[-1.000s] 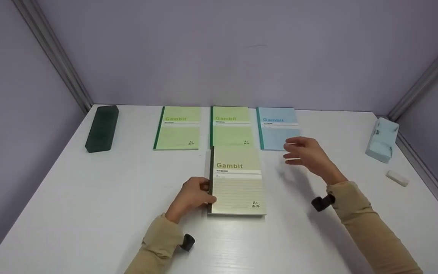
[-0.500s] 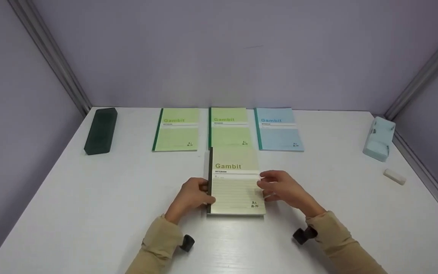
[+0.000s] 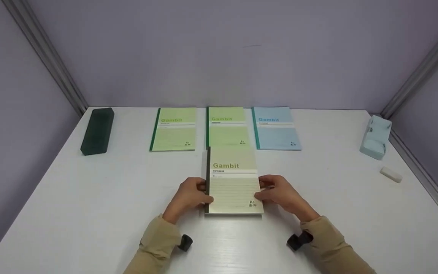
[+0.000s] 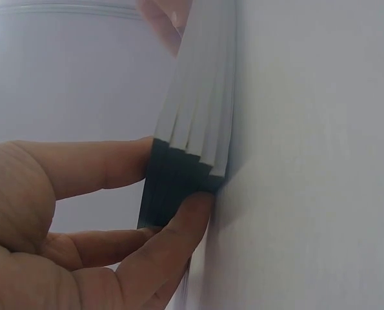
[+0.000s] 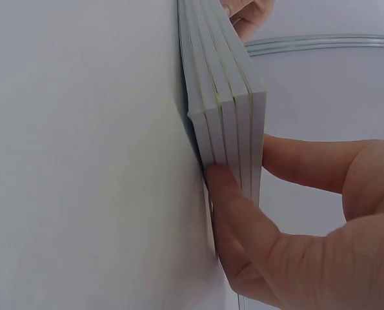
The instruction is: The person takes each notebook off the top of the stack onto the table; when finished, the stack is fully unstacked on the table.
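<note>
In the head view, a stack of notebooks (image 3: 234, 186) with a pale yellow-green "Gambit" cover on top lies at the middle of the white table. The wrist views show several notebooks in this stack (image 5: 233, 129), their edges slightly stepped. My left hand (image 3: 190, 194) grips the dark spine side, thumb on the cover and fingers at the side. On the opposite side, my right hand (image 3: 281, 194) holds the page edges, its thumb on the cover too. The stack's far end overlaps the near edge of a green notebook (image 3: 227, 129).
Left of that row's middle lies another green notebook (image 3: 173, 129), and right of it a blue notebook (image 3: 276, 129). A dark green case (image 3: 97, 131) sits at the far left. To the far right are a light blue box (image 3: 376, 137) and a white eraser (image 3: 391, 174).
My right hand has come from beside the blue notebook down to the stack's right side and taken hold there. My left hand has kept its grip on the spine side.
</note>
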{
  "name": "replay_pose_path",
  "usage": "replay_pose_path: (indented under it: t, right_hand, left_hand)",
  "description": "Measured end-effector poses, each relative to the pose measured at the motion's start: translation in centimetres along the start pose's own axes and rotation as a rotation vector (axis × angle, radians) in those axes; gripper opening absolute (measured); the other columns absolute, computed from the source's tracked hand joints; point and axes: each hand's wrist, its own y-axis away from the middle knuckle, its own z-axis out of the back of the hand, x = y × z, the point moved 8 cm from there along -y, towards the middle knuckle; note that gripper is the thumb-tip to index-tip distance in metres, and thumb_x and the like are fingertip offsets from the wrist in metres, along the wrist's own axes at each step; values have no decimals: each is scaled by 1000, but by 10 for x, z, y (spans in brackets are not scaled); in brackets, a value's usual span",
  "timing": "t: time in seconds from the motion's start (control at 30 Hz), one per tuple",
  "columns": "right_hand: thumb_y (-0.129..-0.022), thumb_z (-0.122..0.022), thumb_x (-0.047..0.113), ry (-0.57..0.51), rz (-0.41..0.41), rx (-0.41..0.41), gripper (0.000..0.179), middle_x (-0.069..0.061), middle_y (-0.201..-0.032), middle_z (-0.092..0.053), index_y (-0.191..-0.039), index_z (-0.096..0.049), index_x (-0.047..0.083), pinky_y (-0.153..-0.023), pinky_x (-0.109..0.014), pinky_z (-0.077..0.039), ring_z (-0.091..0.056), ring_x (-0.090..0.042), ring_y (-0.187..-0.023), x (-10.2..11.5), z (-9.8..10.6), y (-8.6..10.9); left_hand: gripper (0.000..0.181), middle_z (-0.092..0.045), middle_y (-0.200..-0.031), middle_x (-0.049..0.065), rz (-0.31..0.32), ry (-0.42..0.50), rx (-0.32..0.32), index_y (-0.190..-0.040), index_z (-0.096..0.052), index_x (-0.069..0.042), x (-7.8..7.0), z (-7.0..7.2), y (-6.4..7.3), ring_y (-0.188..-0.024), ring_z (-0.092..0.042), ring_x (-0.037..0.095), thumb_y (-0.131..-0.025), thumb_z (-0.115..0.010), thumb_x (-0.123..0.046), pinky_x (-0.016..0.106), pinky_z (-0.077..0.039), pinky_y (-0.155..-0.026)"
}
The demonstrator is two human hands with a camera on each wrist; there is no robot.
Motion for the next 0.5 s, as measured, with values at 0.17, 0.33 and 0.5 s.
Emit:
replay_pose_path:
  t: [0.17,0.33,0.5]
  right_hand:
    - [-79,-72,-2,18,8,-19,55,-17,-110,-59,-129,-51,-9,-75,-32,-53,-58,-21,-90,-1,1,-2]
    - [-79,-72,-2,29,15,-28,54,-16,-109,-59,-128,-51,-9,-74,-32,-53,-57,-22,-90,-1,1,-2]
    - [-79,-72,-2,45,10,-39,54,-16,-109,-59,-129,-51,-9,-75,-31,-52,-57,-22,-91,-2,2,-2]
  left_hand:
    - [50,-64,-104,13,14,-18,-1,-120,-57,8,0,0,1,-88,-59,21,-73,-73,-1,32,-53,-72]
    - [50,-64,-103,14,2,-22,-8,-119,-57,9,0,0,2,-88,-59,22,-73,-73,0,33,-52,-74]
    - [48,-64,-102,13,-5,-10,0,-118,-58,9,-1,0,1,-86,-59,21,-73,-73,0,33,-53,-72]
